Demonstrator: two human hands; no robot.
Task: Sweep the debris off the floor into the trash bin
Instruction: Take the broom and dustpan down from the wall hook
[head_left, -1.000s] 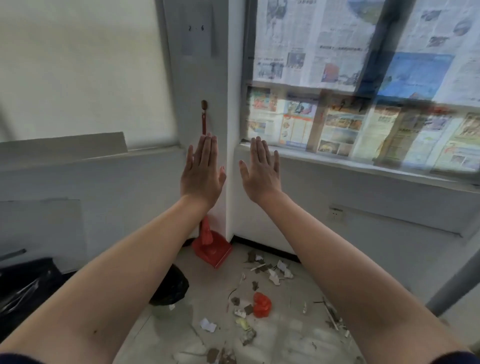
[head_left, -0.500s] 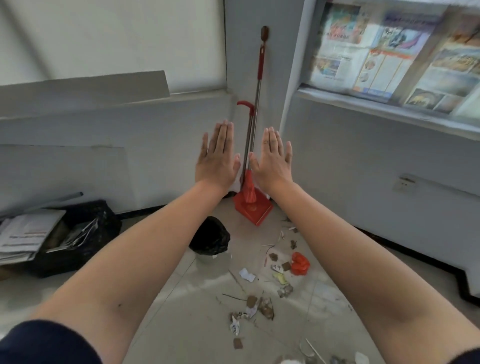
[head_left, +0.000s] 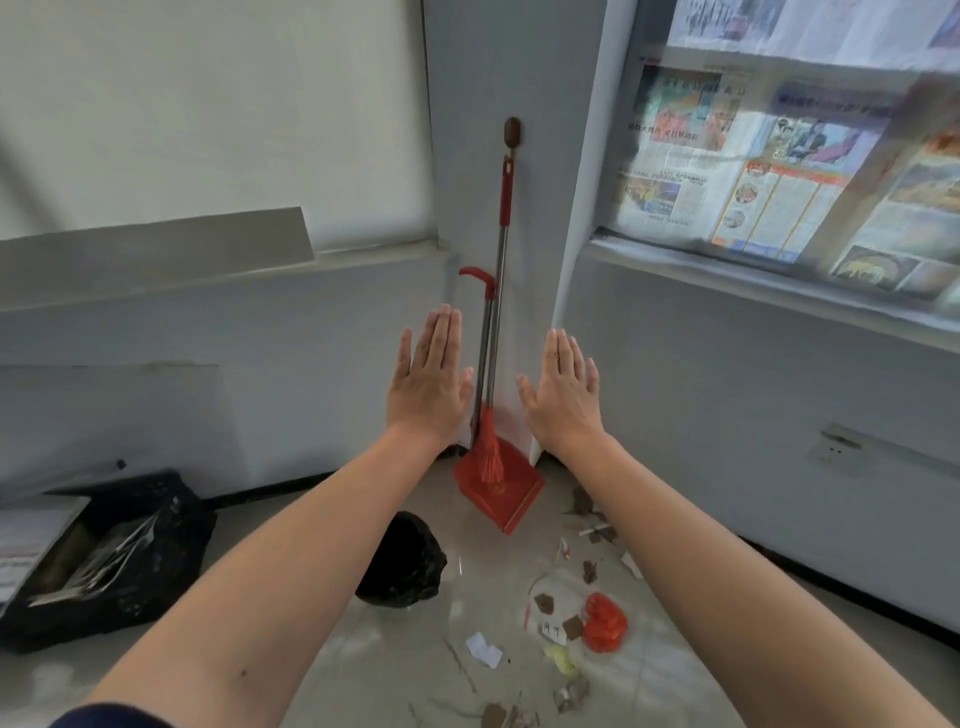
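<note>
Broom (head_left: 497, 322) looks light and stiff; grip its metal pole mid-height. Debris (head_left: 571, 613) seems mostly papery. Left hand (head_left: 428, 384) and right hand (head_left: 563, 395) are flat, empty.

We're looking from head height, facing forward and down into the room's corner, where the broom (head_left: 500, 291) is standing, the littered floor (head_left: 395, 660) lying near below.
</note>
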